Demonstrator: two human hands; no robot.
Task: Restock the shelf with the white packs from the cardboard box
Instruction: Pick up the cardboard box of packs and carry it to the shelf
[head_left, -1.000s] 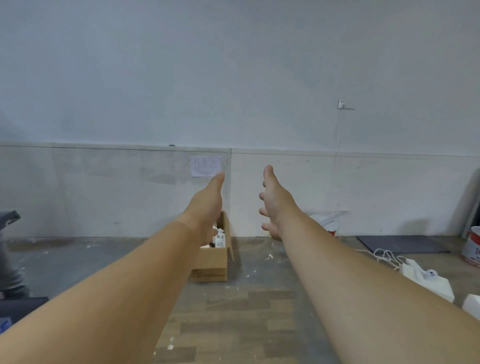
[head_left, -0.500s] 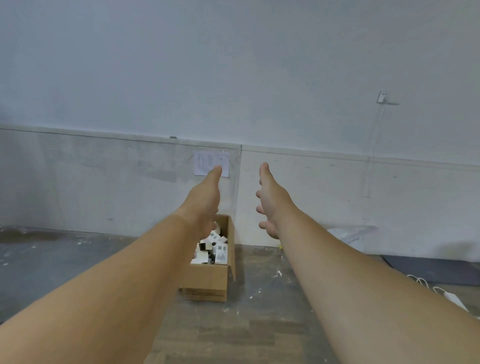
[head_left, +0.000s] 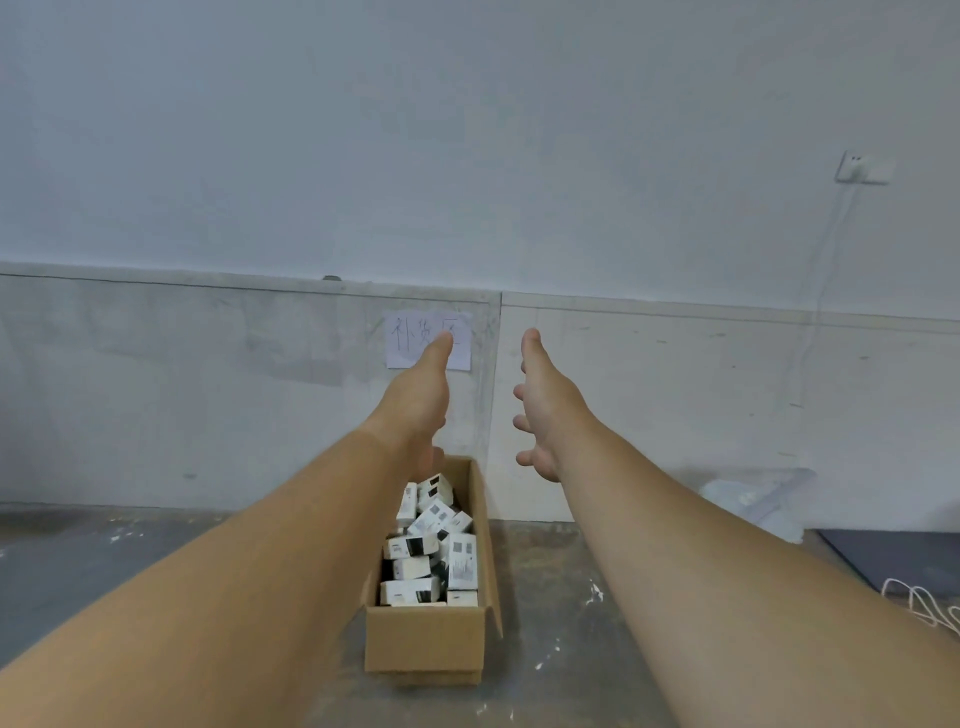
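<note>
1. Cardboard is the material of the long open box (head_left: 423, 642) that stands on the grey floor (head_left: 561, 639), near the wall (head_left: 467, 130) and between my two stretched arms.
2. Inside the cardboard box lie many white packs (head_left: 434, 545) with black print, mixed in a loose pile, some flat and some on their edge.
3. My left hand (head_left: 418, 395) is held out in the air above the far end of the box, with the fingers straight and together, and it holds nothing.
4. My right hand (head_left: 545, 410) is also held out, to the right of the box, with the fingers spread and a little bent, and it holds nothing.
5. Both hands are apart from each other and do not touch the box or the packs.
6. On the wall behind my left hand is a small sheet of paper (head_left: 428, 340) with handwritten characters; my fingertip covers part of it.
7. High on the right side of the wall is a white socket (head_left: 862, 167), and a thin cable (head_left: 826, 270) hangs down from it.
8. At the right edge, on the floor, I see a dark mat (head_left: 893, 558) and some white wire (head_left: 924, 605).
</note>
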